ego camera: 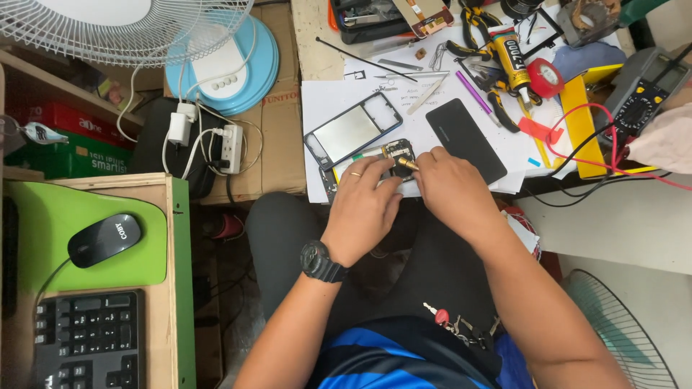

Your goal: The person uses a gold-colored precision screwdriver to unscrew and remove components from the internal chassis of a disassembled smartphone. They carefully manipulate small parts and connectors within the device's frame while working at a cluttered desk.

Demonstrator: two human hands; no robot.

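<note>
Looking down through the head camera, I see my left hand (362, 209) pressing flat on an opened phone body (375, 162), fingers spread and grasping nothing. My right hand (450, 191) has its fingers clenched around a small brass-tipped tool (408, 164) touching the phone's board. A bare phone frame (353, 130) lies at eleven o'clock, a black panel (465, 140) at one o'clock, on the paper-covered bench (324, 97).

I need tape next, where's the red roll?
In the head view, the red tape roll lies upper right on the bench, beside the glue tube and yellow box.
</note>
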